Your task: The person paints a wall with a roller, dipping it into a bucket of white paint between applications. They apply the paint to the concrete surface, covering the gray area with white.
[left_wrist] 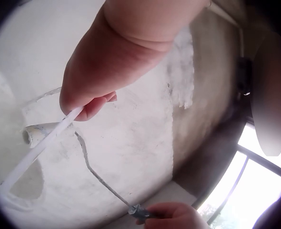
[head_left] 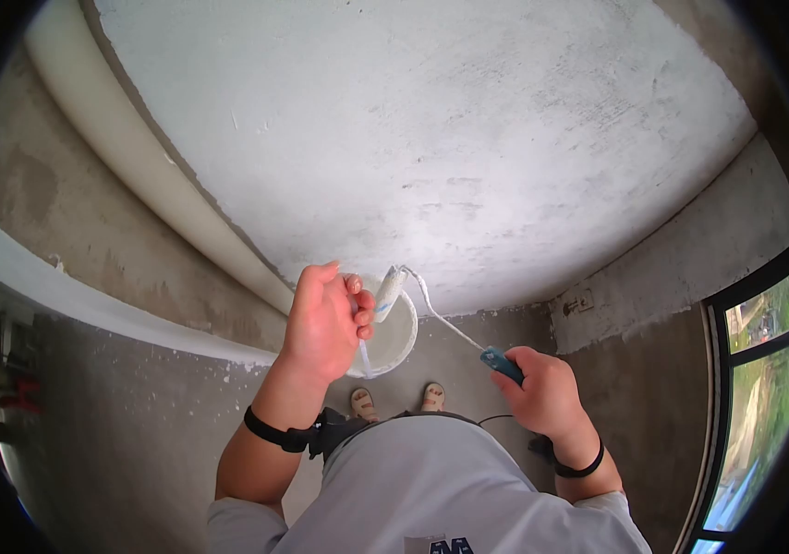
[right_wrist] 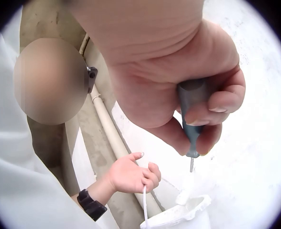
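Observation:
My left hand (head_left: 322, 319) holds up a white bucket (head_left: 398, 343) by its thin handle (left_wrist: 40, 149), the fingers curled round it. With my right hand (head_left: 542, 390) I grip the blue-grey handle (right_wrist: 193, 107) of a small paint roller. Its bent, paint-coated rod (head_left: 451, 325) leads to the white roller head (head_left: 389, 294), which is over the bucket's opening, close to my left fingers. Pale paint coats the inside of the bucket. In the right wrist view the left hand (right_wrist: 131, 176) has its thumb extended.
A partly whitened wall (head_left: 468, 138) rises ahead. Beside it on the left runs a thick pipe (head_left: 136, 166). Windows (head_left: 764, 369) are at the right. Two sandalled feet (head_left: 432, 397) stand on the grey floor below the bucket.

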The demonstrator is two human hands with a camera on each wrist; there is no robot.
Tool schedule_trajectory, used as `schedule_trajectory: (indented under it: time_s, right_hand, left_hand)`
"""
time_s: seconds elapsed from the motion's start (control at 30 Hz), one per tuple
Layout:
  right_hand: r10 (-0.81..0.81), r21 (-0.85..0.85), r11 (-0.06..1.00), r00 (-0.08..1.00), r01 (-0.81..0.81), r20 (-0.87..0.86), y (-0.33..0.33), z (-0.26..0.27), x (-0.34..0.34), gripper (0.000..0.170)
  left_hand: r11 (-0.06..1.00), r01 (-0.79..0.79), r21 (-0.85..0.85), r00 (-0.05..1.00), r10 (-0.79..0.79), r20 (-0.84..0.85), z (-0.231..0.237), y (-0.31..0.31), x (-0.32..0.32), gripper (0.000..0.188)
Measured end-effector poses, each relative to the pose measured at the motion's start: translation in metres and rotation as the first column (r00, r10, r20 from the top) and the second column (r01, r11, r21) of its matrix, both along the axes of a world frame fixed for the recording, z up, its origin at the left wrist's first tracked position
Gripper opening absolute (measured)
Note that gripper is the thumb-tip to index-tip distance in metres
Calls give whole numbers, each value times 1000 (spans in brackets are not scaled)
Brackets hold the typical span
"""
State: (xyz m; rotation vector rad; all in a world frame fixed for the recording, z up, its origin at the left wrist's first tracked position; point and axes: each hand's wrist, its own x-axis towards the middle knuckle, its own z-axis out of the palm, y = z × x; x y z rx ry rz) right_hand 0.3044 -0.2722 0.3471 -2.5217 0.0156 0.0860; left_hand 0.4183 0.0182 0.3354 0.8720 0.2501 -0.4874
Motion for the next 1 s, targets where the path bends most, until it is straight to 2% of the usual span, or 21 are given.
schedule_trajectory:
  time_s: [0.2, 0.27, 0.47, 0.6, 0.67, 0.8, 0.87, 1.0]
  right_hand:
    - [86, -105, 990, 994, -92, -62, 16, -17, 8, 20]
    - [144, -179, 966, 966, -184, -215, 23, -17, 14, 21]
    - [189, -268, 921, 927, -282, -325, 46, -16, 26, 24]
    - [234, -228, 915, 898, -332, -372, 52, -21, 31, 25]
    - [276, -218, 885, 841, -411, -465, 55, -23, 35, 25]
    - [292, -209, 875, 820, -437, -493, 55, -25, 36, 26]
    - [244, -218, 896, 840, -386, -485, 52, -21, 35, 23]
    - [202, -243, 917, 894, -316, -400, 41, -16, 23, 20]
  left_hand:
    - [1000, 0, 14, 1000, -1, 18, -3, 4, 1, 42]
    - [999, 19, 30, 1000, -20, 23, -3, 4, -1, 42]
    - [989, 69, 129, 993, -80, 83, -3, 0, -10, 39]
    - [967, 146, 211, 975, -176, 133, -11, -2, -14, 45]
    - [957, 178, 227, 965, -215, 152, -14, -4, -15, 45]
    - [945, 167, 280, 965, -215, 152, -21, -8, -18, 45]
    - [948, 142, 284, 969, -192, 156, -23, -8, -17, 45]
    - [979, 68, 193, 994, -83, 68, -27, -8, -14, 38]
